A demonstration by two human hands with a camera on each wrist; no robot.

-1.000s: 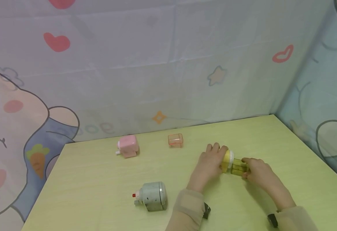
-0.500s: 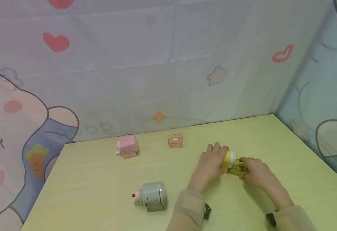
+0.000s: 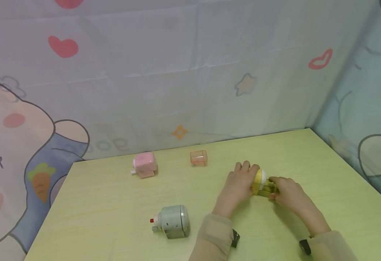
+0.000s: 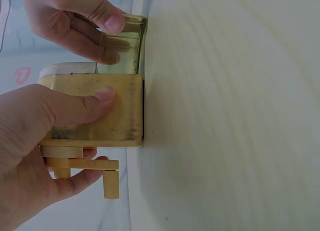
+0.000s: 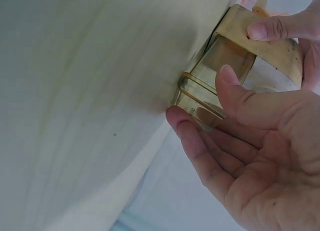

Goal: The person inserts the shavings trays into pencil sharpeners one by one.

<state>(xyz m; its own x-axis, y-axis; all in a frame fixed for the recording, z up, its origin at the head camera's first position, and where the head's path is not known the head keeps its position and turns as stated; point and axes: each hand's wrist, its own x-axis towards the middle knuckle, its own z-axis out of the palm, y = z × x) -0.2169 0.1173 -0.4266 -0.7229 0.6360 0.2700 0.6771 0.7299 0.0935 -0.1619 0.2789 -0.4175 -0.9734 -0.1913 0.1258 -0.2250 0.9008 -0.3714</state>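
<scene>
On the right side of the table, my left hand [image 3: 237, 185] grips a yellow crank pencil sharpener [image 4: 122, 118], thumb flat on one face and fingers round the other side. Its crank handle [image 4: 111, 184] sticks out by those fingers in the left wrist view. My right hand [image 3: 291, 194] holds a clear yellowish shavings drawer [image 4: 127, 48] between thumb and fingers. The drawer sits partly inside the sharpener's opening, its outer end still out. A wire-like loop [image 5: 200, 93] shows on the drawer in the right wrist view.
A grey pencil sharpener [image 3: 174, 222] with a red tip lies left of my left forearm. Farther back are a pink sharpener [image 3: 145, 165] and a clear orange drawer [image 3: 198, 157]. A printed cloth [image 3: 144, 90] hangs behind the table [image 3: 105, 210].
My right hand has moved a little left, sliding the shavings drawer deeper into the yellow sharpener. My left hand keeps its grip almost in place.
</scene>
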